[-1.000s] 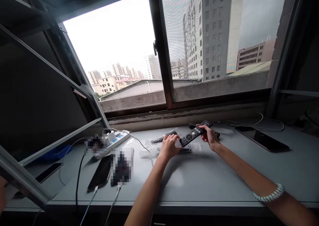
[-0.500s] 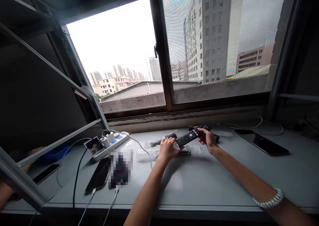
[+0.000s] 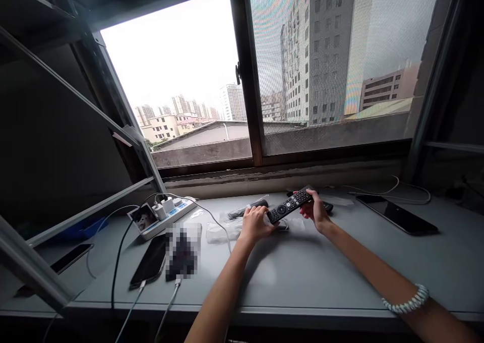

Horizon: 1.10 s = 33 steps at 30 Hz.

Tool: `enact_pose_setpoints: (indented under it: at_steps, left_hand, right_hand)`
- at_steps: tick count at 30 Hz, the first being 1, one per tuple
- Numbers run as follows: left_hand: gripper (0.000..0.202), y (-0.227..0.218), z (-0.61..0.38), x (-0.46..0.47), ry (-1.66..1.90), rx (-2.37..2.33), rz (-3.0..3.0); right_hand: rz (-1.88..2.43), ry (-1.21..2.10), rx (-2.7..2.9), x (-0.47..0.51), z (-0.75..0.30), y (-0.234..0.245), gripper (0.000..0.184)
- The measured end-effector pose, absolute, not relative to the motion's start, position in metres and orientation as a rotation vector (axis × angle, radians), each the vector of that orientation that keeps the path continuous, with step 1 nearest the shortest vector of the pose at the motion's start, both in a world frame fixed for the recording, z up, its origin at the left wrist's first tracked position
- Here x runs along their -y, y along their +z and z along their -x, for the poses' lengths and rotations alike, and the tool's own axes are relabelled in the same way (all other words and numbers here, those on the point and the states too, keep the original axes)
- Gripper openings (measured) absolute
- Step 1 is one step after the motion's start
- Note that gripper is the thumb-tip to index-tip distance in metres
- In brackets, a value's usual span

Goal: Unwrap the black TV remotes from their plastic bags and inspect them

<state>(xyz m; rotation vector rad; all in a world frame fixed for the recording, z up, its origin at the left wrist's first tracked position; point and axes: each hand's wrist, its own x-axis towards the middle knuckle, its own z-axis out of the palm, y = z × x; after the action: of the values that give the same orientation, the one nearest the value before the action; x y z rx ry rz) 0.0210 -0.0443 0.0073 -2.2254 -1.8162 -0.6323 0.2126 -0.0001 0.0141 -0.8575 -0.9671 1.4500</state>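
A black remote control [image 3: 289, 205] with rows of buttons is held tilted above the grey desk, its button side facing me. My left hand [image 3: 256, 225] grips its lower left end, fingers curled. At the upper right end, my right hand [image 3: 316, 213] holds it with the thumb along the edge and the fingers underneath. Behind and below my left hand lie another dark remote in clear plastic [image 3: 242, 212] and a crumpled clear plastic bag [image 3: 221, 233]. Part of a further black object [image 3: 327, 208] shows behind my right hand, its kind partly hidden.
On the left are a white power strip [image 3: 170, 217] with plugs, a small photo [image 3: 144, 218], a phone [image 3: 149, 262] on a cable and a blurred-out item [image 3: 183, 254]. A black tablet-like device [image 3: 397, 214] lies right. A metal frame post [image 3: 128, 126] rises left, beside the window.
The remote has turned slightly, showing more of its button face, and the right thumb has shifted toward its edge. A person's arm at the far left has gone from view.
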Motion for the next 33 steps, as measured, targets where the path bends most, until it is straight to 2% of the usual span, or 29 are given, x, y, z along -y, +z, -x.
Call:
enact_pose_setpoints:
  at_steps: [9,23,33]
  left_hand:
    - [0.041,0.008,-0.023,0.047,-0.67,1.791,2.256]
    - [0.036,0.009,-0.019,0.041,-0.725,1.796,2.203]
    - [0.041,0.003,-0.014,0.036,-0.688,1.779,2.246]
  right_hand:
    - [0.858,1.422,1.0,-0.003,-0.211,0.008,0.05]
    - [0.742,1.535,1.038,-0.002,-0.213,0.006,0.07]
    - [0.792,1.574,1.153,0.0,-0.214,0.009,0.07]
